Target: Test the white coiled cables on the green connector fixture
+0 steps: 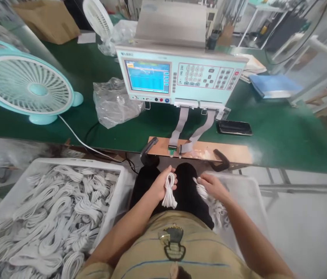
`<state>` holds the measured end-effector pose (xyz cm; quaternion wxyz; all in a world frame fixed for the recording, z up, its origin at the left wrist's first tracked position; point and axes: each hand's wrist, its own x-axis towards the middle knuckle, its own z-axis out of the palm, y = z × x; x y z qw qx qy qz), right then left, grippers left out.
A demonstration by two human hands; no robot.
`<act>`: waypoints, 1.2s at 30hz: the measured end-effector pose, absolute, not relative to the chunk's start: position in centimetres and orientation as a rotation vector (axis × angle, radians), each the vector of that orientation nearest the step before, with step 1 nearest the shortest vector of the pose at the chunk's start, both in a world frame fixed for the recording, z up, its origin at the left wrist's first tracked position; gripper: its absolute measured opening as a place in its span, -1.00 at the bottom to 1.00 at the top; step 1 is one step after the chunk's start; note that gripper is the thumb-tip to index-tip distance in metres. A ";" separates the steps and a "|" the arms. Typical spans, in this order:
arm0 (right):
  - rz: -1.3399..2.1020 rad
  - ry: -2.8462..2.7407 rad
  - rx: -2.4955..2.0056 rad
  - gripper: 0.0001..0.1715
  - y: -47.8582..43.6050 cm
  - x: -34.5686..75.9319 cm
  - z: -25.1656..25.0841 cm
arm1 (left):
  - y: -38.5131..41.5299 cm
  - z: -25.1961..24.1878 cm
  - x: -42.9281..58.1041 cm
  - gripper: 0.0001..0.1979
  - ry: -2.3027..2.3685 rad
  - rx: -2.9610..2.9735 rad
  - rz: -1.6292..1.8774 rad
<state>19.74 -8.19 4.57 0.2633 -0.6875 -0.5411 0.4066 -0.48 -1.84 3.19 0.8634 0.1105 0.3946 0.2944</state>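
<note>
While holding cable (169,193), the left hand (161,183) clears the table edge (122,147).

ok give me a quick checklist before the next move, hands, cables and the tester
1. Left hand has a bundle: ok, it holds a looped white cable bundle.
2. Right hand free: not ok, it grips white cables by the right-hand bin.
3. Tester powered: ok, its screen is lit.
4. Both grey ribbon cables at the tester: ok, they run from its lower front onto the wooden strip.
5. Screen reading: cannot tell, the text is too small and blurred.
</note>
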 end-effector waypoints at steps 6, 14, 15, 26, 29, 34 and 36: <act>0.428 -2.171 -1.729 -0.71 -11.4 19.4 6.0 | -2.0 2.6 0.4 -0.93 0.782 0.084 0.510; 0.418 -2.266 -0.991 -0.83 -9.1 13.4 5.9 | -3.1 2.7 1.7 -0.85 0.950 0.161 0.522; 0.471 -2.249 -0.988 -0.83 -8.8 13.3 5.8 | -3.2 2.7 1.5 -0.84 0.970 0.195 0.544; 0.891 -1.467 -1.449 -0.77 -4.0 12.3 3.2 | -2.2 6.3 -3.3 -0.93 0.849 1.846 0.822; 0.861 -1.366 -1.491 -0.71 -2.9 12.3 2.2 | -1.1 6.1 -2.7 -0.90 1.006 1.817 0.841; 0.851 -1.231 -1.536 -0.70 -2.1 12.4 1.6 | 0.6 4.3 -1.7 -0.85 1.072 1.330 0.736; 0.868 -1.193 -1.533 -0.69 -2.0 12.4 1.8 | 1.0 3.7 -1.6 -0.81 1.016 1.023 0.634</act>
